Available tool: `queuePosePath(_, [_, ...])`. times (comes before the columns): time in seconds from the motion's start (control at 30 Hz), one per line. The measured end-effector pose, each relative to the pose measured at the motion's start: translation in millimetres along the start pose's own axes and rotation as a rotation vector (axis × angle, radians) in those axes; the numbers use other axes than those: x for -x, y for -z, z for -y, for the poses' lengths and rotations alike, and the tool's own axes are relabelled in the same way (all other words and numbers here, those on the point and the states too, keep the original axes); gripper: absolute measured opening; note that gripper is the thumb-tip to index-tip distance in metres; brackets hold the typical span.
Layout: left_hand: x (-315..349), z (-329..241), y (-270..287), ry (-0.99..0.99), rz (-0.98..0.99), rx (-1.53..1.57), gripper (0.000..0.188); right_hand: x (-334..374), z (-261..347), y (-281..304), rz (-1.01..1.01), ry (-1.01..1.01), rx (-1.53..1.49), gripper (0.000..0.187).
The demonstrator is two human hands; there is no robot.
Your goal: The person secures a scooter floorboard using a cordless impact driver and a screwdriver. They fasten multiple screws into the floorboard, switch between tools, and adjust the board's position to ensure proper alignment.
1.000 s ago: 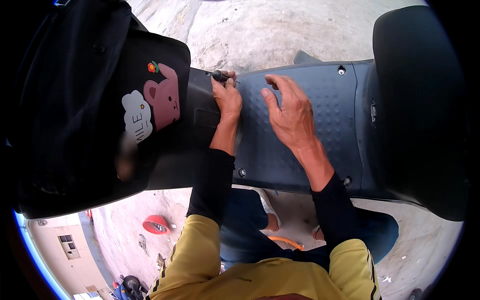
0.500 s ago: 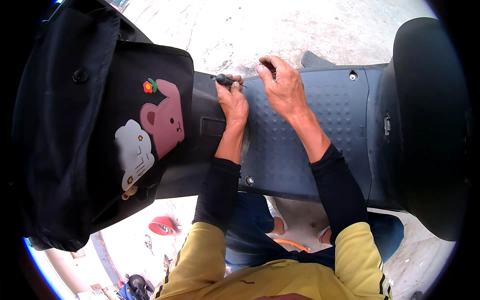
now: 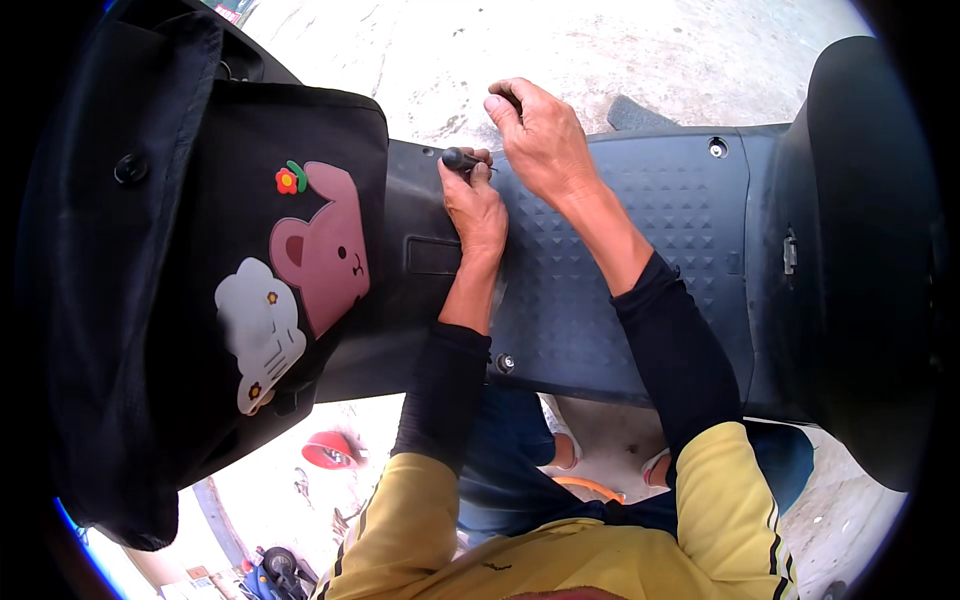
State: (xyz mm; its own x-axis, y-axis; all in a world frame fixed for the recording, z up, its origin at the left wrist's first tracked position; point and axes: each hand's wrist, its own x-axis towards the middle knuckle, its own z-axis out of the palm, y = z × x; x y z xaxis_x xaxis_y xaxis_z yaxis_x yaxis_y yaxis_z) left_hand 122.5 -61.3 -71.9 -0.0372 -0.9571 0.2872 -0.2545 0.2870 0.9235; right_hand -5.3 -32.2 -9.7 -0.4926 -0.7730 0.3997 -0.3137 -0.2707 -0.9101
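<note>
My left hand is closed around a short tool with a black handle, which looks like a screwdriver. Its thin end points right, across the far left corner of the scooter's dark grey footboard. Just right of it and slightly higher in the picture, my right hand has its thumb and fingertips curled together in a pinch. Whatever lies between those fingertips is too small or hidden to make out. One bolt sits in the footboard's far right corner, another in its near left corner.
A black bag with a pink bear and a white cloud-like patch hangs at the left. The black scooter seat rises at the right. On the ground are a red bowl-shaped object and, beyond the footboard, a dark flat piece.
My right hand has moved a little away from me and to the left. The left hand still holds the black-handled tool by the footboard corner. The whole view has shifted slightly.
</note>
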Motion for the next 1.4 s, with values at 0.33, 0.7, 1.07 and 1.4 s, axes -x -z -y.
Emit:
queuePosePath(0.33, [-1.9,7.6,1.7,-0.189,0.004,-0.092,0.027,-40.3,25.1,-51.1,0.198,0.187,0.228,0.042])
queuePosePath(0.7, [-3.7,14.0,4.5,-0.094,0.042,-0.032,0.028,-78.3,43.6,-64.0,0.352,0.278,0.389,0.026])
queuePosePath(1.07, [-8.3,33.2,-6.9,-0.238,0.056,-0.159,0.025,-64.8,-3.5,-96.1,0.584,0.106,0.538,0.012])
queuePosePath(1.4, [-19.8,52.6,2.5,-0.133,0.053,-0.192,0.034,-34.8,-19.7,-103.3,0.49,0.171,0.375,0.032])
